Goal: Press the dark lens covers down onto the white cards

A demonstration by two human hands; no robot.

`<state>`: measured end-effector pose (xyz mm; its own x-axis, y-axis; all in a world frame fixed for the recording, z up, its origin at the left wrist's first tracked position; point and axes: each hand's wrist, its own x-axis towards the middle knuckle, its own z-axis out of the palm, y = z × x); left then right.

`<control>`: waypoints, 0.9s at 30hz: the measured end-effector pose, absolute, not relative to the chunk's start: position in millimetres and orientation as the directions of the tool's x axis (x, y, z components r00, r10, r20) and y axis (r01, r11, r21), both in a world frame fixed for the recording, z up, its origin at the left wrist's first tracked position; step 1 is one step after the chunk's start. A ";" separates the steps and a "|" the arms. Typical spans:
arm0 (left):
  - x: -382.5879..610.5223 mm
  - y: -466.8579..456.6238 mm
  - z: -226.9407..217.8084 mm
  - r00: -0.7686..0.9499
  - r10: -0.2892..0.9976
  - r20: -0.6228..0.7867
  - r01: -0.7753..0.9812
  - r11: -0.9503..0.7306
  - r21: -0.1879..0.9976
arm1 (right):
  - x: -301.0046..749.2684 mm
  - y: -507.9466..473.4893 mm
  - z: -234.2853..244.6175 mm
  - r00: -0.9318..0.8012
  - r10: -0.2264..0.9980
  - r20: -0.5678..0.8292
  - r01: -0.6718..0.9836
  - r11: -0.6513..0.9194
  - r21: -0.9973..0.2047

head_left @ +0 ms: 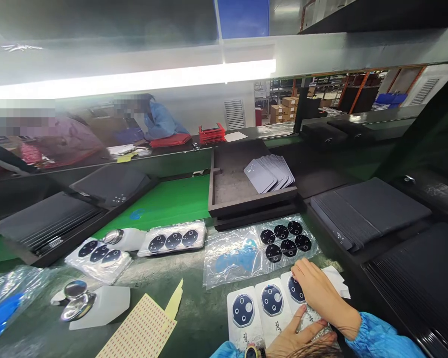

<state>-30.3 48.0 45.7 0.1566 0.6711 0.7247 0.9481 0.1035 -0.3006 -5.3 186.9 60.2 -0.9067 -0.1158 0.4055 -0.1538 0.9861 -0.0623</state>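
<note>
Along the desk's [194, 315] near edge, right of its middle, lie three white sheets [272, 301]. The left hand [289, 343] rests with fingers parted over the rightmost; whether the right hand's [315, 286] grip pinches anything, I cannot tell. Uneven finger pressure might skew that sheet or crease it.

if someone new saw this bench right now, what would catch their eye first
Probably the bright tube light stretching across the upper left and middle. Next might come the vivid green surface left of center, then, at lower right, the left hand and right hand on white cards bearing dark octagons.
</note>
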 end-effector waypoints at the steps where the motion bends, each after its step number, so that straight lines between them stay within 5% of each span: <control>1: -30.2 48.3 45.9 0.155 0.671 0.725 0.949 0.103 -0.298 | -4.4 186.6 60.5 -0.907 -0.119 0.403 -0.157 0.986 -0.061; 12: -29.4 47.2 40.2 0.143 0.676 0.723 0.954 0.101 -0.282 | -6.8 199.8 65.9 -0.938 -0.063 0.341 -0.188 0.919 -0.348; 21: -29.6 46.2 37.5 0.154 0.689 0.708 0.945 0.108 -0.310 | -12.7 199.0 76.9 -0.985 -0.093 0.147 -0.135 0.941 -0.310; 27: -28.8 47.6 37.1 0.149 0.687 0.712 0.944 0.114 -0.308 | -12.2 201.0 70.8 -0.961 -0.137 0.240 -0.197 0.948 -0.249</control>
